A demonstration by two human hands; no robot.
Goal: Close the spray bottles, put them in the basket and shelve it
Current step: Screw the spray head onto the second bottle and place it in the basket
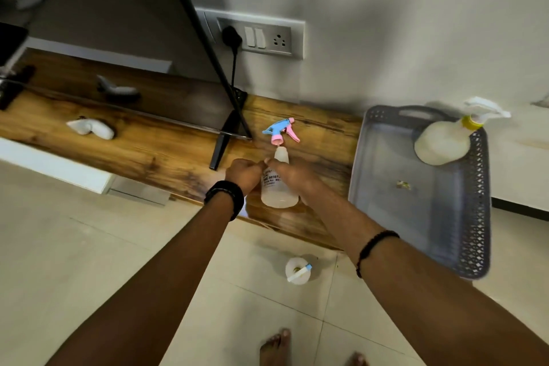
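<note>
A translucent spray bottle point(279, 194) stands near the front edge of the wooden counter point(154, 154). Its pink and blue trigger head point(280, 129) sits on the neck; I cannot tell how tight it is. My left hand point(244, 174) is closed against the bottle's left shoulder. My right hand point(292, 175) wraps its right side. To the right, a grey perforated basket point(475, 217) holds a second, cream-coloured bottle point(442, 142) lying at its far end, with a white trigger and yellow collar point(471, 122).
A screen on a black stand point(222, 140) occupies the counter to the left, with a white object point(92, 128) in front of it. A socket panel with a plugged cable point(255, 36) is on the wall. A white round item point(298, 270) lies on the tiled floor near my bare feet.
</note>
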